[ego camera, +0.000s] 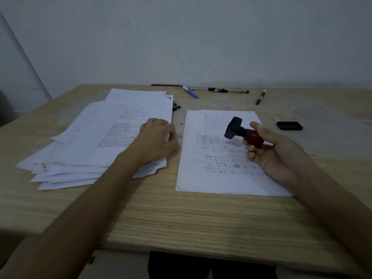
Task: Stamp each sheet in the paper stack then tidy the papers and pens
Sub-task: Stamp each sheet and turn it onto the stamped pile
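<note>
At centre frame, we are holding the red-handled black rubber stamp (244,132) in our loosely curled right hand (267,150), risking a slip; our left hand (159,137) is pinching the untidy white paper stack (96,141), risking dragging two sheets.

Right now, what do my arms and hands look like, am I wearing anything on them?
Both forearms are bare as far as the view reaches: no sleeves show. The left hand and right hand wear no gloves, and no watch, ring or bracelet shows. The dim light hides fine detail.

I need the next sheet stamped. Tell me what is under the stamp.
The stamp, held in the right hand, hangs tilted above the single sheet. Printed and handwritten lines show there; the hand covers part of the sheet.
</note>
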